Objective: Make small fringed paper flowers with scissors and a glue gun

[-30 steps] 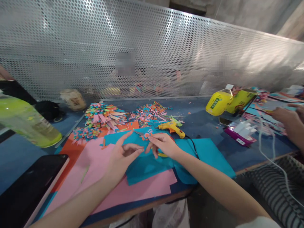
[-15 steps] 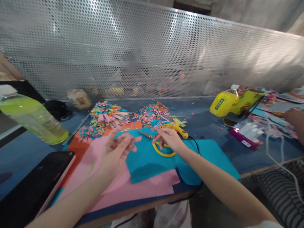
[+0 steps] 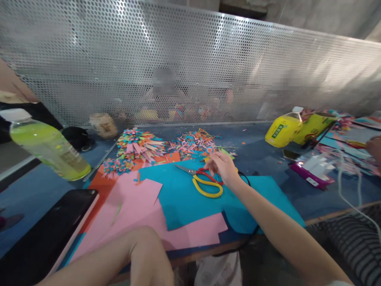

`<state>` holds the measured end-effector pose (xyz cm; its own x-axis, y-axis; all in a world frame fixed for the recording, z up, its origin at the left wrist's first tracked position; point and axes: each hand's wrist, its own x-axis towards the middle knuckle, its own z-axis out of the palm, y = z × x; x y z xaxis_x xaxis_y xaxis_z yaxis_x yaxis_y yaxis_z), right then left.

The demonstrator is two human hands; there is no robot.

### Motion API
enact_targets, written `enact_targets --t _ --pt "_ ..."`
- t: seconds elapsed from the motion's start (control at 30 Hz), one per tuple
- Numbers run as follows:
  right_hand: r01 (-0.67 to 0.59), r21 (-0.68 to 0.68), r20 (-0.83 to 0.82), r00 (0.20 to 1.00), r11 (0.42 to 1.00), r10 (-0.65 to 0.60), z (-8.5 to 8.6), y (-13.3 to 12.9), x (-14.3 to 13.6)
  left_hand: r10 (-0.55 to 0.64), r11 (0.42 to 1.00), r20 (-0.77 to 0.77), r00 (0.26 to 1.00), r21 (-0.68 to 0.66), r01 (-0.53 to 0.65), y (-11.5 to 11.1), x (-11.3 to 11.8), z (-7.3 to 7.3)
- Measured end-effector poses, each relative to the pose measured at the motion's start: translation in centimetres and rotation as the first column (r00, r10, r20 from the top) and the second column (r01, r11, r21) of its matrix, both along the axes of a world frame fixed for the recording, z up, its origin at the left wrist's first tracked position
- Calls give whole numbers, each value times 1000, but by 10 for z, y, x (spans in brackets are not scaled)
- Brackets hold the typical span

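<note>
My right hand (image 3: 222, 167) is raised over the blue paper (image 3: 181, 198), its fingers pinched on a small coiled paper flower (image 3: 210, 150) in orange-pink and blue. Just beneath it lie scissors (image 3: 207, 186) with one yellow and one red handle, blades pointing left. A yellow glue gun behind this hand is mostly covered by it. At the front edge of the table, my left hand (image 3: 151, 258) hangs bent down at the wrist, fingers out of sight. Pink paper sheets (image 3: 133, 210) lie between the hands, partly under the blue paper.
Fringed paper strips (image 3: 139, 145) and curled scraps (image 3: 193, 141) are heaped at the back. A phone (image 3: 50, 234) and a green drink bottle (image 3: 50, 145) are on the left. Rightward are a yellow bottle (image 3: 282, 129), a purple power strip (image 3: 311, 174) and another person's hand (image 3: 375, 149).
My left hand has dropped from above the pink paper to the table's front edge, its fingers now hidden. My right hand has shifted slightly right and up with the paper flower, uncovering more of the scissors.
</note>
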<state>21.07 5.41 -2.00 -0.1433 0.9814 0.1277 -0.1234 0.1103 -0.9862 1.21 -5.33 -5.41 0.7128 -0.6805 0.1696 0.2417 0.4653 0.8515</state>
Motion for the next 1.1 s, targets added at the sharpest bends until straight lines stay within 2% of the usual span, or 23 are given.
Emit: enact_targets --t 0.03,0.07,0.1,0.13,0.17,0.2,0.23,0.27,0.3,0.33,0.4,0.43,0.47,0.5,0.57,0.7,0.8,1.0,1.1 --pt "12 17 5 1000 1000 -12 -1 1 1 -88 996 47 995 -9 88 2 3 0" --pt "22 33 12 1000 999 -22 -1 1 1 -112 994 12 994 7 112 4 4 3" --pt "26 46 24 999 999 -27 -1 1 2 -77 994 -112 991 66 84 6 4 10" --pt "21 56 38 999 998 -23 -1 1 1 94 985 -276 957 163 -49 8 1 18" --pt "5 62 55 998 998 -9 0 -1 1 330 931 -373 867 282 -232 10 -3 26" --pt "-16 64 74 997 998 12 2 -3 -1 543 827 -383 747 395 -399 11 -6 34" --pt "-41 65 94 995 997 34 4 -6 -2 734 672 -310 604 454 -584 12 -10 40" --pt "-70 64 115 991 995 62 6 -10 -4 877 479 -207 434 469 -742 13 -11 44" --pt "-101 63 136 986 993 92 8 -14 -6 964 264 -113 241 502 -824 15 -12 45" --pt "-141 63 161 978 988 129 9 -18 -8 999 41 -18 36 519 -854 18 -12 44" --pt "-242 50 233 946 969 225 11 -26 -12 924 -382 201 -325 512 -769 28 -11 37" --pt "-295 39 273 922 955 274 11 -30 -13 836 -549 314 -450 475 -688 33 -11 33" --pt "-339 30 315 896 940 313 10 -34 -14 767 -641 391 -509 439 -629 39 -11 29" --pt "-370 26 355 872 929 338 9 -37 -16 724 -688 427 -542 401 -604 43 -12 26" --pt "-409 26 419 833 912 362 6 -42 -17 710 -698 452 -540 359 -619 49 -13 22" --pt "-458 27 498 777 889 385 1 -45 -18 754 -644 442 -486 347 -682 45 -10 20" --pt "-464 38 537 756 885 373 1 -45 -18 780 -616 408 -475 368 -696 40 -5 20" --pt "-413 89 588 756 906 287 3 -47 -20 780 -620 394 -485 383 -685 40 -4 18" --pt "-410 79 566 769 909 298 3 -46 -20 777 -624 410 -478 402 -670 40 -4 16"
